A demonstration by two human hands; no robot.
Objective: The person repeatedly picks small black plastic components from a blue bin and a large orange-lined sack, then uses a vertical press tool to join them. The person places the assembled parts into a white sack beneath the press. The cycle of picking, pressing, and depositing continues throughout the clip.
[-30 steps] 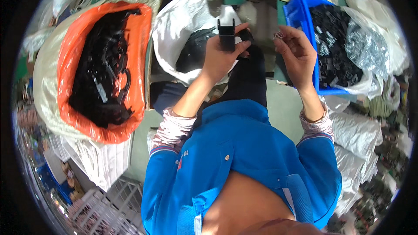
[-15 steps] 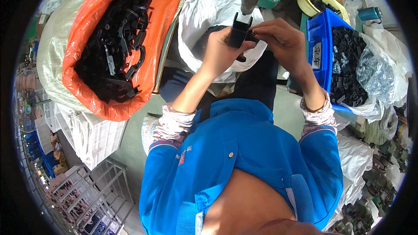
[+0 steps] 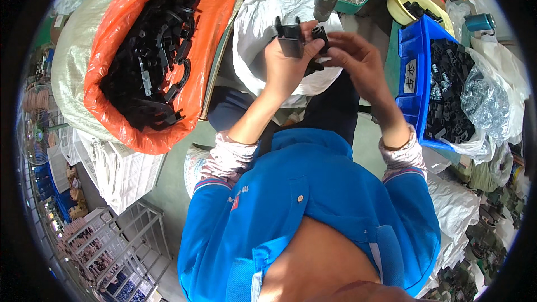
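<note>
A forked black plastic part (image 3: 290,46) is gripped in my left hand (image 3: 282,72), its two prongs pointing away from me. Close to its right side is a small black piece (image 3: 320,38) with a light, round end, between my left thumb and the fingers of my right hand (image 3: 358,66). My right fingers are curled round that small piece from the right. Another dark bit (image 3: 314,67) shows just below the hands; I cannot make out whether it is attached. Both hands are above the white sack (image 3: 250,22), whose mouth gapes.
Just beyond my hands hangs a metal machine spindle (image 3: 327,1). An orange-lined sack (image 3: 126,22) of black parts stands at left. On the right are a blue bin (image 3: 412,100) of small black parts and springs, and a yellow basin (image 3: 398,6). A green tray (image 3: 363,0) holds metal bits.
The forked part has moved slightly left and tilted, showing its broad face. My right hand has come lower, and the small black piece now shows upright between the hands.
</note>
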